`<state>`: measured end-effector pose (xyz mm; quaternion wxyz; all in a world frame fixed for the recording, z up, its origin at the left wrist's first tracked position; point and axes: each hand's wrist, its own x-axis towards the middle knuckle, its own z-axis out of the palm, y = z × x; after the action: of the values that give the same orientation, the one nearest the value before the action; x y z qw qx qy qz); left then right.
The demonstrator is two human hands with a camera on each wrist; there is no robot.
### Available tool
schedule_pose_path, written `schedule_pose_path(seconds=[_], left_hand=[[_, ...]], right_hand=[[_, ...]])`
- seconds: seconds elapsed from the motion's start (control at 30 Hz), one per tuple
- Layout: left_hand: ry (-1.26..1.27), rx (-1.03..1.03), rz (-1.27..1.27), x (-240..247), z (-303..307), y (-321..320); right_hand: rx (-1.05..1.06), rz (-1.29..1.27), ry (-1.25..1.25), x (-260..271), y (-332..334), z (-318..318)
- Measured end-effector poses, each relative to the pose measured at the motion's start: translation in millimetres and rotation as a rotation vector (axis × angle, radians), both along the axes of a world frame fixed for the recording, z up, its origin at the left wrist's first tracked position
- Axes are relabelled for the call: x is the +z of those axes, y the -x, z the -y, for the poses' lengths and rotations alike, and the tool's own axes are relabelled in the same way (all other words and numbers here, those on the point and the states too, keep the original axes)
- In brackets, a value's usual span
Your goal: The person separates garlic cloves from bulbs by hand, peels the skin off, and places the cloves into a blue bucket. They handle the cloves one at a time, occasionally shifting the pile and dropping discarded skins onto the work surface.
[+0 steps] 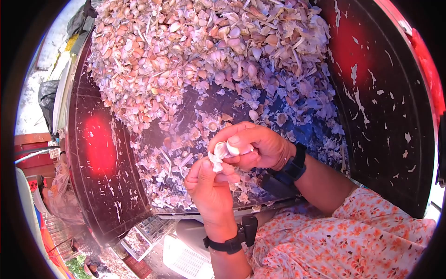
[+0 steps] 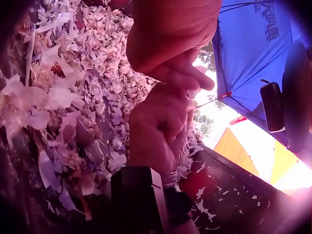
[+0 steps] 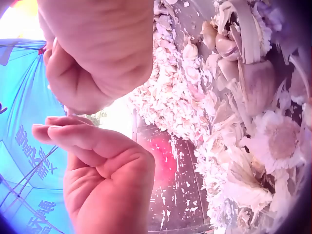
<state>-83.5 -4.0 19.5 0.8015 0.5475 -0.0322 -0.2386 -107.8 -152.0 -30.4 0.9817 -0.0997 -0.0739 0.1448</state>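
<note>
Both hands meet over the near part of a dark tray. My left hand [image 1: 211,188] pinches garlic cloves with papery skin [image 1: 220,151] between thumb and fingers. The right hand [image 1: 262,145] reaches in from the right, thumb and forefinger pinching a pale garlic clove [image 1: 233,149] against the same piece. A loose flap of white skin [image 1: 216,164] hangs beside the left thumb. In the left wrist view the right hand [image 2: 158,129] has its fingers curled. The right wrist view shows the left hand [image 3: 114,168] with bent fingers, the garlic hidden there.
A large heap of garlic cloves [image 1: 153,56] fills the far part of the tray. Skins and root ends [image 1: 172,179] lie scattered below the hands. Dark side walls [image 1: 385,107] flecked with skin stand left and right. A white plastic crate [image 1: 186,260] sits below the near edge.
</note>
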Motion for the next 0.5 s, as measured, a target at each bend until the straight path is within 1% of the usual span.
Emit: schedule_pose_path(seconds=[0.03,0.07,0.1,0.17,0.2,0.23,0.27,0.3,0.33,0.37,0.4,0.43,0.47,0.5], left_hand=[[0.148,0.041,-0.06,0,-3,-3],[0.297,0.083,-0.121,0,-6,-6],[0.296,0.087,-0.126,1,-9,-9],[0.105,0.127,0.031,4,-14,-17],[0.044,0.113,0.058,6,-15,-20],[0.044,0.116,0.059,4,-14,-23],[-0.107,0.134,0.09,1,-14,-26],[-0.26,0.151,0.118,-3,-15,-28],[-0.386,0.115,0.097,-6,-19,-33],[-0.387,0.114,0.093,-14,-19,-32],[-0.57,0.105,0.346,-22,-18,-30],[-0.749,0.095,0.603,-27,-18,-29],[-0.992,-0.009,0.85,-24,-24,-30],[-0.992,-0.013,0.849,-18,-24,-25]], right_hand=[[0.001,-0.004,-0.001,0,1,1],[-0.067,0.002,-0.017,-1,2,3],[-0.133,0.008,-0.033,-2,2,4],[-0.147,-0.03,0.0,-3,-2,9],[-0.191,-0.098,0.061,0,-2,10],[-0.237,-0.165,0.123,2,-3,11],[-0.275,-0.199,0.271,1,-4,9],[-0.273,-0.2,0.271,1,-6,8],[-0.319,-0.256,0.43,0,-7,6],[-0.365,-0.313,0.591,-1,-8,5],[-0.364,-0.317,0.592,-3,-9,4],[-0.406,-0.31,0.61,-6,-11,3],[-0.449,-0.302,0.627,-7,-11,3],[-0.45,-0.305,0.626,-5,-11,3]])
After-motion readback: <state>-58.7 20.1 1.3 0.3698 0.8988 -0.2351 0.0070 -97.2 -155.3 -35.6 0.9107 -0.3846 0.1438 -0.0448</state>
